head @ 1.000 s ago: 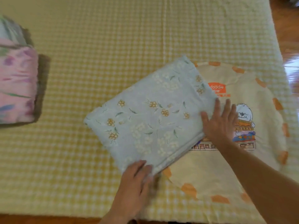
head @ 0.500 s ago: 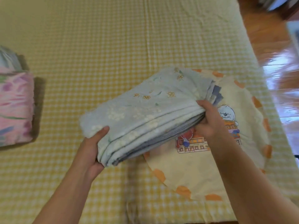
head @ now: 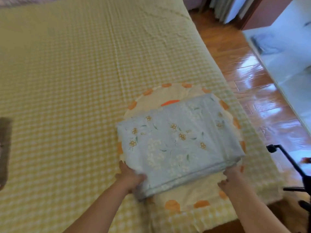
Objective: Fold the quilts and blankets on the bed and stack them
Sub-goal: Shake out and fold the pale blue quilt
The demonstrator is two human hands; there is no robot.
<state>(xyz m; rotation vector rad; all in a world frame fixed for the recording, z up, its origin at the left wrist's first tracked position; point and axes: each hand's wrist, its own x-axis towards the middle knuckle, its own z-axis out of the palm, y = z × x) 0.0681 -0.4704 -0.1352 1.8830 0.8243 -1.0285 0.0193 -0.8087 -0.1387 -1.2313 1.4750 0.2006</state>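
Both hands grip folded blue quilt (head: 178, 142) near corners: left (head: 130, 178), right (head: 233, 177).

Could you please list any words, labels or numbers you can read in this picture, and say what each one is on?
None can be read.
The orange patch on the round cream blanket is mostly covered by the folded blue floral quilt; any lettering on it is blurred or hidden.
The quilt shows only a flower print, no text.
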